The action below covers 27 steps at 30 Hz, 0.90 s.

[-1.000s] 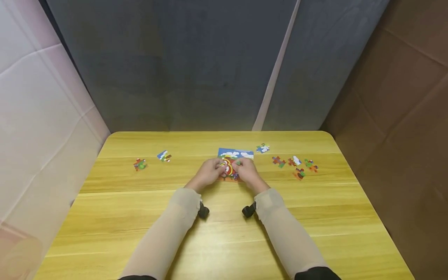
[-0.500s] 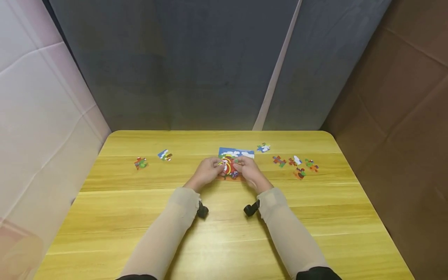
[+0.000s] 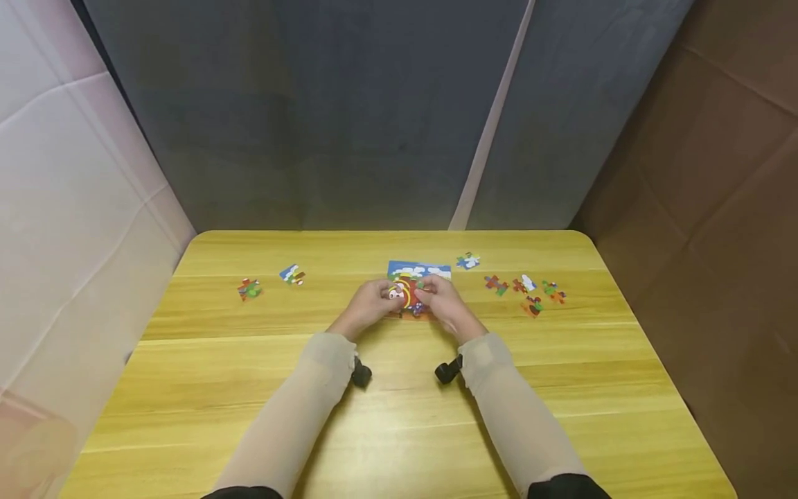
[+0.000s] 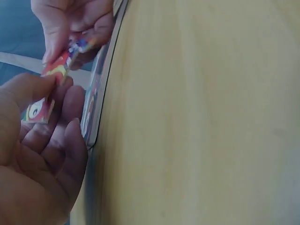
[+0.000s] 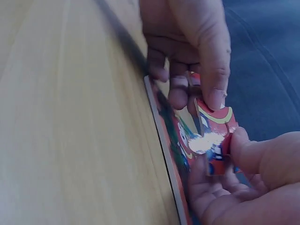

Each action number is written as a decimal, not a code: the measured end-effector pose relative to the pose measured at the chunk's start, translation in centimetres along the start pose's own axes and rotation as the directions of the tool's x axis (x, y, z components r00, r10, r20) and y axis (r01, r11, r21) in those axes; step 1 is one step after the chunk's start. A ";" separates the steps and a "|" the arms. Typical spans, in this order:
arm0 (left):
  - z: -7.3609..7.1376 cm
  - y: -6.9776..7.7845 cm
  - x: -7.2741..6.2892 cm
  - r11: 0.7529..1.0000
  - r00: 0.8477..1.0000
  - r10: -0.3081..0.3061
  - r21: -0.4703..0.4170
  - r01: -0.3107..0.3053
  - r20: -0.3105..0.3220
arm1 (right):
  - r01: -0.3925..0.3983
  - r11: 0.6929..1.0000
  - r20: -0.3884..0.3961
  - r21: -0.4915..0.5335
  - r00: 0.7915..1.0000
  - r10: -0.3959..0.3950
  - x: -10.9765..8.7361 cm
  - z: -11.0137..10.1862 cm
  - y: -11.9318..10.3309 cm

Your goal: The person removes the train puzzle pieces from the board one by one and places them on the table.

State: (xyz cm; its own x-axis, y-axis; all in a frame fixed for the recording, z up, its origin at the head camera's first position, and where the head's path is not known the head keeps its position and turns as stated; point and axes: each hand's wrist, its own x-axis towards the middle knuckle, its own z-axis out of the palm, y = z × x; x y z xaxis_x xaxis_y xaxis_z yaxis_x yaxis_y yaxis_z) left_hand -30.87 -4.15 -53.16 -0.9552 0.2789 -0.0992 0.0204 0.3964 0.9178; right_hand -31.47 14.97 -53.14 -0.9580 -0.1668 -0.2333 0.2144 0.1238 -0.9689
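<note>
My left hand [image 3: 369, 305] pinches red and yellow jigsaw pieces [image 5: 218, 126] between thumb and fingers. From the other side, my right hand [image 3: 444, 305] grips the same small group by thumb and fingertips. A cartoon face with a white eye [image 4: 36, 111] shows on the part at the left thumb in the left wrist view. The hands hold the pieces tilted above a picture board [image 3: 419, 269] with blue sky and white clouds. Fingers cover much of the pieces, so how firmly they join cannot be told.
Two loose jigsaw pieces [image 3: 291, 274] lie on the wooden table [image 3: 399, 430] to the left. Several more lie to the right, among them a blue and white piece [image 3: 467, 260] near the board and a red one [image 3: 497, 284]. A dark curtain [image 3: 399, 138] hangs behind.
My right hand has shifted slightly to the right. The held jigsaw pieces have turned a little, and more of the white face shows beside the left thumb. The loose pieces stay where they were.
</note>
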 end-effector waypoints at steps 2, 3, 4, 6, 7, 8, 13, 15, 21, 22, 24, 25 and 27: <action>0.0 -0.1 0.1 1.000 1.000 -0.005 -0.025 0.004 -0.015 | -0.016 0.999 0.018 -0.033 1.000 0.017 -0.1 0.1 -0.2; 0.1 -0.1 0.1 0.999 1.000 -0.010 -0.043 0.009 -0.023 | -0.027 0.999 0.026 -0.047 0.999 0.028 -0.1 0.1 -0.2; 0.1 -0.2 0.2 0.998 0.999 -0.016 -0.066 0.014 -0.030 | -0.040 0.998 0.037 -0.052 0.998 0.042 -0.1 0.1 -0.3; 0.2 -0.4 0.3 0.995 0.998 -0.029 -0.096 0.024 -0.049 | -0.056 0.996 0.051 -0.064 0.997 0.059 0.0 0.2 -0.3; 0.2 -0.5 0.4 0.995 0.998 -0.032 -0.098 0.026 -0.058 | -0.059 0.996 0.051 -0.064 0.997 0.062 0.0 0.2 -0.3; 0.2 -0.5 0.4 0.995 0.997 -0.036 -0.100 0.030 -0.062 | -0.057 0.996 0.049 -0.064 0.997 0.060 0.1 0.3 -0.3; 0.1 -0.7 0.4 0.993 0.997 -0.056 -0.104 0.050 -0.058 | -0.027 0.997 0.028 -0.070 0.999 0.029 0.0 0.4 -0.4; 0.0 -0.7 0.4 0.993 0.997 -0.057 -0.106 0.050 -0.057 | -0.015 0.997 0.013 -0.076 1.000 0.017 -0.1 0.3 -0.4; -0.4 -0.9 0.3 0.992 0.996 -0.056 -0.117 0.048 -0.064 | 0.010 0.988 -0.030 -0.152 0.999 -0.015 0.0 0.2 -0.1; -0.4 -0.8 0.3 0.992 0.996 -0.057 -0.119 0.050 -0.063 | 0.014 0.984 -0.040 -0.180 0.999 -0.022 0.0 0.1 -0.1; -0.5 -0.9 0.3 0.987 0.997 -0.060 -0.152 0.052 -0.046 | 0.017 0.973 -0.065 -0.229 0.997 -0.032 0.0 0.0 -0.1; -0.5 -1.0 0.3 0.985 0.998 -0.060 -0.165 0.053 -0.036 | 0.017 0.968 -0.076 -0.252 0.996 -0.037 0.0 0.0 -0.1; -0.5 -1.0 0.3 0.983 0.998 -0.060 -0.176 0.055 -0.024 | 0.015 0.954 -0.091 -0.299 0.995 -0.044 -0.1 -0.1 0.0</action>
State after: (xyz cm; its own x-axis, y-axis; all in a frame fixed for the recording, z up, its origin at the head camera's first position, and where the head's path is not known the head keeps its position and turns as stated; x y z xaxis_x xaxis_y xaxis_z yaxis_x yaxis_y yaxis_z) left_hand -31.35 -4.94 -53.91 -0.9616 0.2332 -0.1448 -0.0844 0.2507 0.9644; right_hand -31.38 15.10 -53.07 -0.9799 -0.0829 -0.1816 0.1328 0.4081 -0.9032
